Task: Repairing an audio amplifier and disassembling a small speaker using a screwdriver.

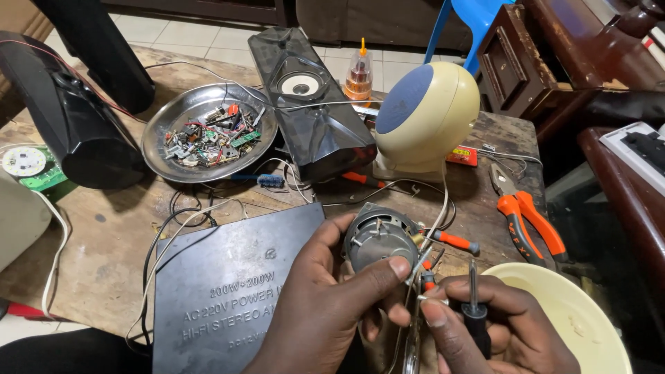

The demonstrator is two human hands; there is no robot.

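Note:
My left hand grips a small round speaker driver, its metal back facing me, with thin wires running off its right side. My right hand holds a small black-handled screwdriver upright and pinches a thin metal tool or wire end close to the driver's edge. Both hands are low in the middle of the head view, above a worn wooden table.
A black amplifier lid lies under my left hand. Behind are a metal dish of electronic parts, a black speaker box, a cream round speaker housing, orange pliers, a small orange-handled screwdriver and a cream bowl.

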